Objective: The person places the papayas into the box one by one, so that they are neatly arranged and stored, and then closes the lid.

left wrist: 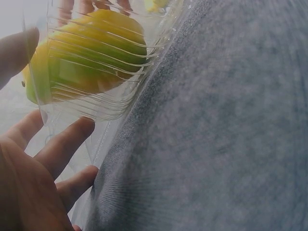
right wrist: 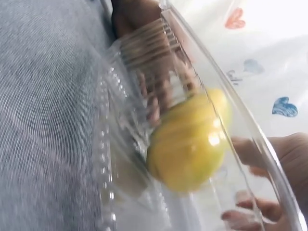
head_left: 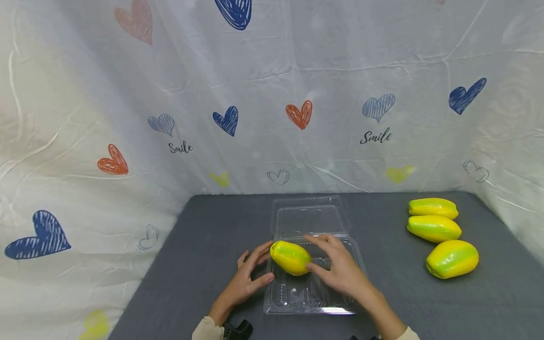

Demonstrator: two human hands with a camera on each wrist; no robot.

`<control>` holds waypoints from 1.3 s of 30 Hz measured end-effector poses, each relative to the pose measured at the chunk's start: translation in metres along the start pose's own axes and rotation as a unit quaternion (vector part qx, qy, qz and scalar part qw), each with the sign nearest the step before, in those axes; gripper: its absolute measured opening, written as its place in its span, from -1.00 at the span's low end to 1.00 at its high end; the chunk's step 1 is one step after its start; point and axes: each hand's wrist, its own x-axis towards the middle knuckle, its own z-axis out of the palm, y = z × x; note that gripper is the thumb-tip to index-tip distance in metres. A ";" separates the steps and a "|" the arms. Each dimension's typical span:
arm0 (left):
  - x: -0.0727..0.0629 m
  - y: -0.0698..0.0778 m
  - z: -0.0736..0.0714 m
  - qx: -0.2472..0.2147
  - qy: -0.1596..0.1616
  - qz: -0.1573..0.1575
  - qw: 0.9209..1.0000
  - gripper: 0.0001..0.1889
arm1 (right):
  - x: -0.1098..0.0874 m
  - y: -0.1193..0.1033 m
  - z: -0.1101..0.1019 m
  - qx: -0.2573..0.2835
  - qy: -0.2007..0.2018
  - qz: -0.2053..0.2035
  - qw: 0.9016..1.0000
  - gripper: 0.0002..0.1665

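A yellow-green papaya lies in the left part of the base of a clear plastic clamshell box, whose lid is folded back. At the box's left side is my left hand, fingers spread and fairly straight; in the left wrist view its fingers sit outside the ribbed wall, by the papaya. My right hand reaches over the box from the right. Its thumb tip is right at the papaya's right end, with the other fingers extended above. The right wrist view shows the papaya through the clear wall, blurred.
Three more papayas sit at the right on the grey tablecloth: a rear one, a middle one and a front one. Behind the table hangs a white curtain printed with hearts.
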 end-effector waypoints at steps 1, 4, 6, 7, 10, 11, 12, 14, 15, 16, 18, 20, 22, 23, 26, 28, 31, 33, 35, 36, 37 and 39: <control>0.000 0.000 0.000 -0.002 0.000 0.002 1.000 -0.23 | -0.001 0.001 -0.002 -0.005 0.001 -0.003 1.000 -0.20; 0.001 -0.001 -0.001 -0.004 -0.002 0.006 1.000 -0.24 | -0.002 0.006 -0.007 -0.014 0.006 -0.010 1.000 -0.21; 0.001 -0.001 -0.001 -0.004 -0.003 0.005 1.000 -0.24 | -0.003 0.010 -0.012 -0.019 0.010 -0.012 1.000 -0.23; 0.001 0.000 -0.001 -0.003 -0.004 0.003 1.000 -0.24 | -0.004 0.012 -0.014 -0.022 0.012 -0.013 1.000 -0.24; 0.001 0.001 -0.002 -0.002 -0.004 -0.004 1.000 -0.24 | -0.005 0.018 -0.022 -0.023 0.018 -0.013 0.999 -0.26; 0.001 0.001 -0.002 -0.002 -0.004 -0.006 1.000 -0.24 | -0.006 0.020 -0.025 -0.025 0.022 -0.013 0.999 -0.27; 0.001 0.001 -0.002 -0.002 -0.004 -0.008 1.000 -0.24 | -0.006 0.021 -0.027 -0.026 0.025 -0.013 0.999 -0.27; 0.001 0.001 -0.002 -0.001 -0.003 -0.009 1.000 -0.24 | -0.008 0.025 -0.031 -0.028 0.035 -0.014 0.999 -0.27; 0.001 0.001 -0.002 0.000 -0.002 -0.007 1.000 -0.24 | -0.008 0.026 -0.033 -0.028 0.039 -0.015 0.999 -0.28; 0.001 0.000 -0.002 0.002 -0.001 -0.006 1.000 -0.24 | -0.009 0.028 -0.035 -0.029 0.045 -0.016 0.998 -0.29; 0.001 0.000 -0.003 0.004 0.001 -0.003 1.000 -0.24 | -0.011 0.030 -0.037 -0.030 0.056 -0.019 0.998 -0.31; 0.000 0.000 -0.003 0.007 0.004 -0.001 1.000 -0.24 | -0.012 0.032 -0.040 -0.031 0.068 -0.024 0.997 -0.33; 0.000 0.001 -0.003 0.008 0.006 -0.008 1.000 -0.24 | -0.013 0.035 -0.043 -0.031 0.079 -0.028 0.996 -0.34; 0.000 0.001 -0.003 0.007 0.006 -0.009 1.000 -0.24 | -0.013 0.036 -0.045 -0.032 0.082 -0.029 0.996 -0.35; 0.000 0.002 -0.003 0.006 0.004 -0.018 1.000 -0.24 | -0.014 0.040 -0.051 -0.037 0.090 -0.028 0.995 -0.36; 0.001 0.002 -0.003 0.003 0.002 -0.017 1.000 -0.24 | -0.015 0.043 -0.056 -0.040 0.093 -0.024 0.995 -0.37; 0.001 0.000 -0.002 0.001 -0.001 -0.005 1.000 -0.24 | -0.017 0.046 -0.065 -0.050 0.097 -0.018 0.994 -0.38; 0.002 -0.001 -0.002 0.000 -0.001 0.005 1.000 -0.24 | -0.018 0.048 -0.072 -0.057 0.100 -0.013 0.993 -0.37; 0.002 -0.002 -0.001 0.001 0.000 0.013 1.000 -0.25 | -0.020 0.051 -0.079 -0.061 0.101 -0.010 0.993 -0.37; 0.002 -0.002 -0.001 0.001 0.001 0.013 1.000 -0.25 | -0.021 0.053 -0.082 -0.061 0.101 -0.008 0.993 -0.36; 0.001 -0.002 0.000 0.001 0.001 0.012 1.000 -0.24 | -0.022 0.054 -0.085 -0.062 0.101 -0.006 0.993 -0.36; 0.001 -0.002 0.000 0.001 0.003 0.009 1.000 -0.24 | -0.025 0.057 -0.089 -0.064 0.101 -0.002 0.993 -0.36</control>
